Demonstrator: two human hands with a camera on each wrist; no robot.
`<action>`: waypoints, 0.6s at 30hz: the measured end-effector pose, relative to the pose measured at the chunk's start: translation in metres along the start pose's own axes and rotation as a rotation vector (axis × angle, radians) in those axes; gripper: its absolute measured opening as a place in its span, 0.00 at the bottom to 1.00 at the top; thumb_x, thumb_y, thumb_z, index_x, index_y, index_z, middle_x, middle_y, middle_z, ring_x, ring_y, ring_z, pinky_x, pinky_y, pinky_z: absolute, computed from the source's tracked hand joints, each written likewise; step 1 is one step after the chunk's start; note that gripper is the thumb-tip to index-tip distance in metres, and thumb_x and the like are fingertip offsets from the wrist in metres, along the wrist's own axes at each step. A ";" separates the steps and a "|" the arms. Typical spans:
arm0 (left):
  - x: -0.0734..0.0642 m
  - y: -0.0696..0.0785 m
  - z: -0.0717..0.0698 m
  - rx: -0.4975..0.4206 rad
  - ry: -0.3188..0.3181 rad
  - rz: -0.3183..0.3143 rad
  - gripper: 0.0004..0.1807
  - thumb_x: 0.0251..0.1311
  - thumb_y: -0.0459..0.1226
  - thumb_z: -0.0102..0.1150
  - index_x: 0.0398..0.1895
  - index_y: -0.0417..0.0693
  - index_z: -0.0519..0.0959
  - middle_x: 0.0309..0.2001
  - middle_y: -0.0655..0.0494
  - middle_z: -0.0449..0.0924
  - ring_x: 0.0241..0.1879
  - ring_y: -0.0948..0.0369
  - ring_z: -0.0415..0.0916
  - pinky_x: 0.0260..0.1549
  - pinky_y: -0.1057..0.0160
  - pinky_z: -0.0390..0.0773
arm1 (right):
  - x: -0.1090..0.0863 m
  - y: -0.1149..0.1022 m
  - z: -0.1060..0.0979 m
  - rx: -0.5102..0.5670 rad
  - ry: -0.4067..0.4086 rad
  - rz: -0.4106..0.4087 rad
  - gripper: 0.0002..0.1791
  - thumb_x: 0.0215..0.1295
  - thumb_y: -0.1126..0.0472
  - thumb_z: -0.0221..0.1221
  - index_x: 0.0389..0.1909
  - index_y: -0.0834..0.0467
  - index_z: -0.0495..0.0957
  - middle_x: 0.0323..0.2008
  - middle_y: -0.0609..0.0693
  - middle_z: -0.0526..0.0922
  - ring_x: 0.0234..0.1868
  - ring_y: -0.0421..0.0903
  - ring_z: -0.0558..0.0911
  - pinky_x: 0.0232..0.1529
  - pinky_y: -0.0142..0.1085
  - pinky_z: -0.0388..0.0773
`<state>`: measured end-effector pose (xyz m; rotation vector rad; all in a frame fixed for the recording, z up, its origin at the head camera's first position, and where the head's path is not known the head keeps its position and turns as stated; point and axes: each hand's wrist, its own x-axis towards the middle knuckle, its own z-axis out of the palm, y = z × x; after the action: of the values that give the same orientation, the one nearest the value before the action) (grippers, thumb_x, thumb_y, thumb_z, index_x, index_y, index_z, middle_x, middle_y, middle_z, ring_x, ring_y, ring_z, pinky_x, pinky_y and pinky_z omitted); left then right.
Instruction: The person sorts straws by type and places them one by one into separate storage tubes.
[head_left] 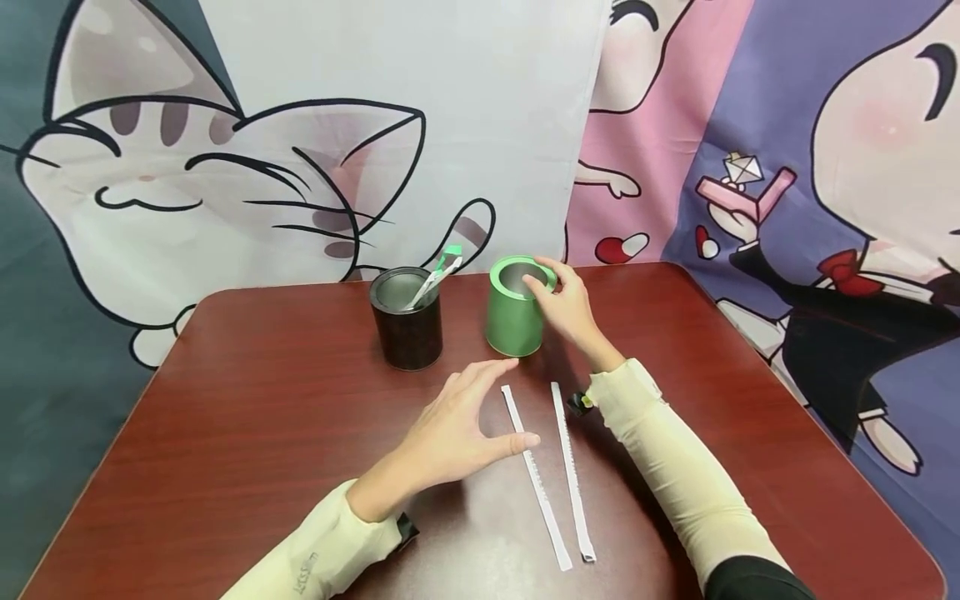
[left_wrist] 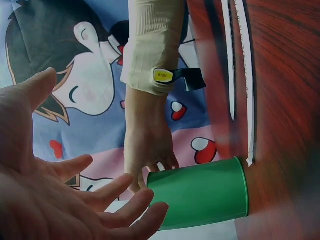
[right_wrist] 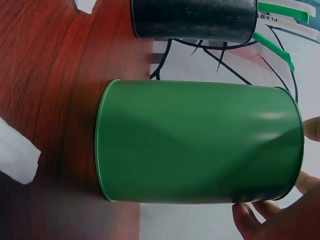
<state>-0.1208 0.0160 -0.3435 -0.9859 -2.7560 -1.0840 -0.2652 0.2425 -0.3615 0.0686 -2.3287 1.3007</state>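
A green cylindrical cup (head_left: 514,321) stands upright on the table, its inside grey. My right hand (head_left: 572,310) holds it at the right side of its rim; fingertips (right_wrist: 245,217) touch its wall in the right wrist view. My left hand (head_left: 456,429) hovers in front of the cup, thumb and fingers spread apart, with nothing in it. Below and beside that hand lie two slim white paper-wrapped straws (head_left: 573,479), roughly side by side. In the left wrist view the green cup (left_wrist: 200,195) appears beyond the left fingertips.
Left of the green cup stands a black cup (head_left: 408,337) with several straws (head_left: 435,283), white-wrapped and green, leaning out of it. The reddish-brown table (head_left: 262,433) ends at a printed cartoon cloth (head_left: 510,125) behind.
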 end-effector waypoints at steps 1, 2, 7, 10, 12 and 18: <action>0.000 -0.001 0.001 -0.001 -0.005 0.007 0.45 0.41 0.74 0.49 0.66 0.75 0.55 0.62 0.73 0.59 0.56 0.62 0.61 0.45 0.50 0.69 | -0.001 0.002 0.001 -0.002 0.001 0.011 0.25 0.56 0.46 0.62 0.53 0.51 0.76 0.49 0.51 0.75 0.37 0.44 0.72 0.39 0.36 0.68; 0.000 -0.001 0.002 -0.004 -0.011 0.010 0.45 0.41 0.73 0.50 0.66 0.75 0.55 0.62 0.73 0.59 0.57 0.62 0.61 0.45 0.50 0.69 | -0.002 0.003 0.001 -0.004 -0.001 0.020 0.25 0.55 0.46 0.62 0.53 0.51 0.76 0.49 0.51 0.75 0.36 0.44 0.72 0.38 0.36 0.68; 0.000 -0.004 0.005 0.008 -0.009 0.004 0.45 0.40 0.74 0.50 0.65 0.75 0.57 0.62 0.72 0.59 0.56 0.62 0.61 0.44 0.51 0.70 | -0.006 0.010 0.003 -0.007 -0.011 0.028 0.25 0.56 0.45 0.61 0.53 0.50 0.76 0.50 0.50 0.75 0.32 0.45 0.71 0.36 0.37 0.68; 0.002 -0.006 0.006 0.023 -0.024 0.000 0.46 0.40 0.74 0.50 0.65 0.74 0.57 0.62 0.71 0.60 0.56 0.62 0.61 0.44 0.52 0.70 | -0.005 0.012 0.004 -0.009 -0.007 0.023 0.24 0.57 0.45 0.61 0.53 0.50 0.77 0.50 0.50 0.76 0.28 0.44 0.70 0.33 0.36 0.68; 0.003 -0.008 0.006 0.036 -0.052 0.003 0.46 0.39 0.74 0.50 0.65 0.74 0.57 0.62 0.70 0.59 0.56 0.62 0.61 0.43 0.53 0.70 | -0.003 0.011 0.004 -0.012 -0.006 0.021 0.24 0.57 0.45 0.61 0.53 0.50 0.77 0.48 0.50 0.77 0.25 0.44 0.69 0.30 0.35 0.68; 0.006 -0.013 0.008 0.068 -0.178 0.044 0.46 0.37 0.72 0.55 0.65 0.76 0.58 0.63 0.66 0.58 0.55 0.60 0.60 0.39 0.55 0.70 | 0.002 0.008 0.005 -0.013 -0.014 0.038 0.24 0.57 0.46 0.61 0.53 0.50 0.76 0.48 0.47 0.78 0.24 0.43 0.67 0.29 0.34 0.67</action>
<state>-0.1315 0.0176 -0.3562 -1.1832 -2.8705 -0.9327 -0.2707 0.2431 -0.3690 0.0288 -2.3606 1.3076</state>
